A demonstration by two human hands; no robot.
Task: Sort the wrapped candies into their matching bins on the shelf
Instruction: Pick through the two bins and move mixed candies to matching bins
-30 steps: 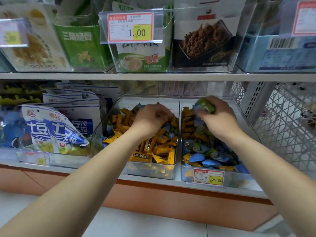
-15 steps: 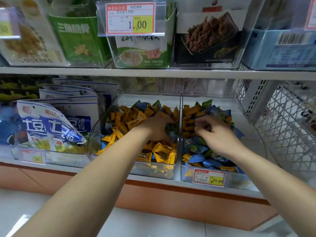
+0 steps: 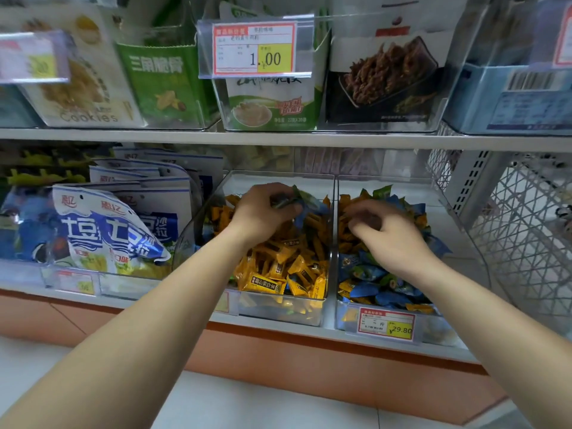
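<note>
A small bunch of green and blue foil-wrapped candies is pinched in the curled fingers of the left hand, just above the orange wrapped candies heaped in the clear plastic left bin at the front edge of the white lower shelf. The right hand is seen inside the clear plastic right bin just beside it, fingers curled down among mixed orange, blue and green wrappers. Whether anything is held there cannot be told.

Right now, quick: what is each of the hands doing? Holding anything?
Left hand: holding green and blue candies.
Right hand: curled down into the right bin; cannot tell if holding anything.
</note>
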